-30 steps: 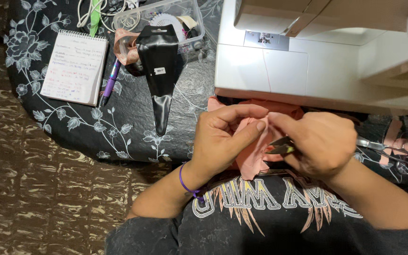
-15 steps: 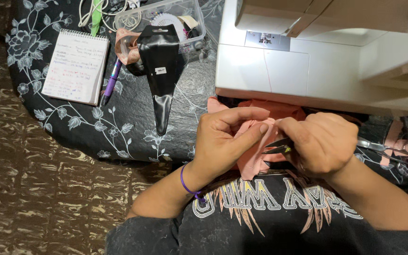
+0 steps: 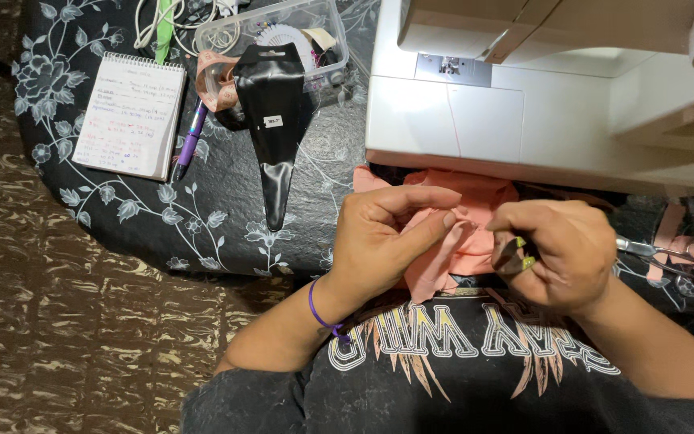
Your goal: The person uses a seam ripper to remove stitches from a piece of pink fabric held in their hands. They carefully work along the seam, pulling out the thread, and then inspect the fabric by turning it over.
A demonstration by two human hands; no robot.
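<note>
Since the earlier frames, the right hand [image 3: 560, 253] has drawn slightly away from the left hand [image 3: 387, 241], opening a small gap over the pink cloth [image 3: 463, 233]; the work on the cloth continues. Head view: the left hand pinches a fold of cloth between thumb and forefinger. The right hand is clenched around a small dark clipper [image 3: 517, 255], fingers curled. The cloth lies at the table edge, just below the sewing machine [image 3: 524, 104].

Sewing machine [image 3: 524, 104] blocks ahead; scissors [image 3: 668, 253] close on rt; bench [image 3: 202, 217] bare to lt of hands.
</note>
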